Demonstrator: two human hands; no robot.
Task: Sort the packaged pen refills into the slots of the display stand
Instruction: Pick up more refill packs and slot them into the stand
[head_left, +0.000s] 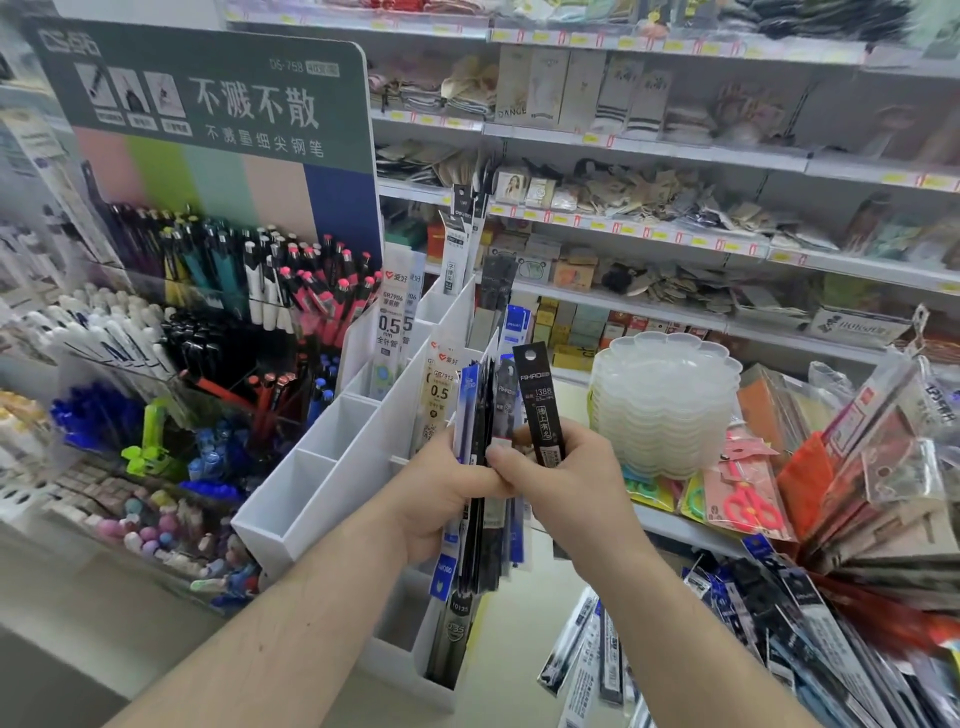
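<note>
The head camera looks down on a white plastic display stand with tiered slots (332, 467), set beside a green-topped pen display (208, 156). The left hand (441, 499) has its fingers curled round a thick fan of blue, black and clear packaged pen refills (480, 525), held upright just in front of the stand. The right hand (561, 478) pinches one black refill packet printed 1388 (540, 400) between thumb and fingers, upright and touching the right edge of the fan. Several white-labelled 0.5 refill packs (389, 322) stand in the stand's rear slots. A stack of translucent scalloped trays (670, 395) sits to the right.
</note>
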